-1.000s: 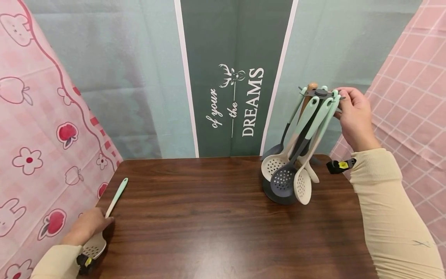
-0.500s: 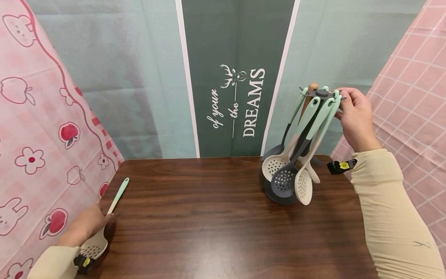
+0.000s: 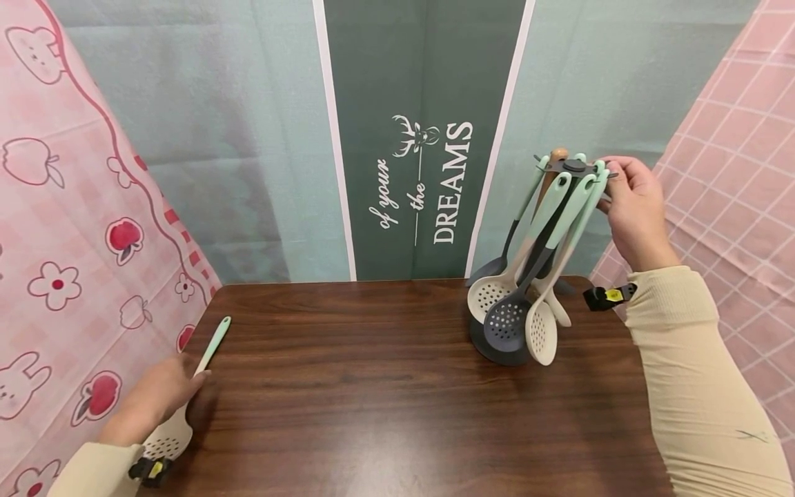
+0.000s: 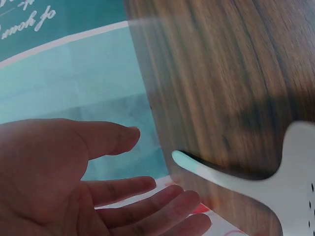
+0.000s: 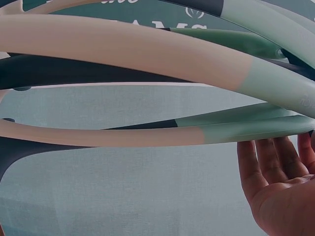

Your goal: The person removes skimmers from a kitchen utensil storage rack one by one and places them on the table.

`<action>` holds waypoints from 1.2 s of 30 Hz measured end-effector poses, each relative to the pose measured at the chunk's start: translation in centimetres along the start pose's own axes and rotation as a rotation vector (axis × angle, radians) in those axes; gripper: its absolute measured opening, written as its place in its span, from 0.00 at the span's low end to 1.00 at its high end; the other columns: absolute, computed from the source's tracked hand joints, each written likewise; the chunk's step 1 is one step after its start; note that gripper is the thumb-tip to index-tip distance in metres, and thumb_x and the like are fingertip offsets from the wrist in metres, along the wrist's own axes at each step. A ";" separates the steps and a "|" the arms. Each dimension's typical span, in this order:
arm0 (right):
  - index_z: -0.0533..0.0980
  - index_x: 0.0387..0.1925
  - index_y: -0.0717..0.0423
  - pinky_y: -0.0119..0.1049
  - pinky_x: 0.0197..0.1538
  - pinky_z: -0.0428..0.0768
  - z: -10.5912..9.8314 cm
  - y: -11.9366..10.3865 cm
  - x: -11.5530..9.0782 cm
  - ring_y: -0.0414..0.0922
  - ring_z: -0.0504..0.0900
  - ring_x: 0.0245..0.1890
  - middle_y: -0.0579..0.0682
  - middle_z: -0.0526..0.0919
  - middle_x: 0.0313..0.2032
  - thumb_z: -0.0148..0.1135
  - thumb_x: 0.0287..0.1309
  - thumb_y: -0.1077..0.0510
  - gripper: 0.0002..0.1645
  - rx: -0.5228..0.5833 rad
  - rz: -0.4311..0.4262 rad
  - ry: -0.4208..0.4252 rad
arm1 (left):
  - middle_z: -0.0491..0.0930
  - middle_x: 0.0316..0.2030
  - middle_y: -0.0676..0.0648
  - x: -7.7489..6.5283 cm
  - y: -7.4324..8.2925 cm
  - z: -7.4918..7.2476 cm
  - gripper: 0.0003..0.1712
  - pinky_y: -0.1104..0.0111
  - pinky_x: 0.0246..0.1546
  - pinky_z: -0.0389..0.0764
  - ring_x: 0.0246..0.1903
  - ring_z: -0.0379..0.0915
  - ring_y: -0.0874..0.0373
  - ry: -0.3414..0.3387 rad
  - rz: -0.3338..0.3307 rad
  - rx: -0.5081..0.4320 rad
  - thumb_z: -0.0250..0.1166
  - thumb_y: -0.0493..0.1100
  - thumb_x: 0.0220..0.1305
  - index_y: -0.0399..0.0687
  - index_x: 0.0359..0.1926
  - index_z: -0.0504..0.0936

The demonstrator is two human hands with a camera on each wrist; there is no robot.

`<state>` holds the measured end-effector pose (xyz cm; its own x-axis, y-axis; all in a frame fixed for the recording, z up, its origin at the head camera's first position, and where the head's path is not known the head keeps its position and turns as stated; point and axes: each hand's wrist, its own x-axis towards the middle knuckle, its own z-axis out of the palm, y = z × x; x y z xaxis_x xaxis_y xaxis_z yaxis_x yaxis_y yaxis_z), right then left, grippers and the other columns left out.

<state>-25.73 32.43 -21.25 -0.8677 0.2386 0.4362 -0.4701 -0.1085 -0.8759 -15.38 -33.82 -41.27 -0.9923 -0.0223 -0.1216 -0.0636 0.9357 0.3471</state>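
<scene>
A cream slotted turner (image 3: 170, 437) with a mint handle end lies on the table at the left; my left hand (image 3: 155, 397) hovers over it and hides part of its handle. In the left wrist view that hand (image 4: 74, 182) has thumb and fingers spread, apart from the turner (image 4: 300, 172). At the right stands a dark utensil rack (image 3: 573, 166) hung with several utensils, among them a dark skimmer (image 3: 508, 323) and two cream perforated ones. My right hand (image 3: 636, 203) pinches the rack's top at its right arm. Its fingers (image 5: 251, 167) reach behind a mint handle (image 5: 256, 130).
The brown wooden table (image 3: 335, 373) spans the front. A green and teal cloth (image 3: 416, 83) hangs behind it. Pink patterned cloths border the left (image 3: 74, 297) and right (image 3: 739, 193) sides. The rack's round base (image 3: 499, 353) stands near the table's far right corner.
My left hand has moved slightly away from me along the turner, its fingers loosening from the handle. The right hand and the rack look nearly unchanged.
</scene>
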 end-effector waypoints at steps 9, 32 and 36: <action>0.78 0.44 0.59 0.25 0.40 0.83 -0.2 0.0 -0.1 0.38 0.84 0.40 0.49 0.78 0.43 0.55 0.74 0.57 0.10 -0.019 0.010 0.002 | 0.81 0.31 0.32 -0.4 1.9 -0.1 0.27 0.43 0.37 0.78 0.33 0.80 0.37 0.079 0.064 -0.015 0.65 0.44 0.66 0.18 0.49 0.74; 0.77 0.45 0.60 0.26 0.41 0.83 -0.2 0.0 -0.2 0.40 0.84 0.45 0.50 0.80 0.44 0.54 0.74 0.57 0.10 0.001 -0.001 -0.008 | 0.87 0.34 0.38 -0.8 7.6 0.0 0.19 0.47 0.35 0.81 0.34 0.85 0.43 0.181 0.162 -0.127 0.66 0.43 0.67 0.31 0.51 0.81; 0.77 0.45 0.60 0.26 0.41 0.83 -0.2 0.0 -0.2 0.40 0.84 0.46 0.50 0.80 0.44 0.54 0.75 0.57 0.10 0.001 -0.004 -0.004 | 0.87 0.33 0.42 -0.4 8.8 0.0 0.18 0.50 0.32 0.80 0.31 0.84 0.47 0.180 0.178 -0.141 0.67 0.43 0.67 0.33 0.51 0.82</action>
<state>-25.53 32.57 -21.40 -0.8666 0.2352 0.4402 -0.4734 -0.1084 -0.8742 -15.52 -25.56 -38.11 -0.9912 0.0641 0.1156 0.1119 0.8725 0.4756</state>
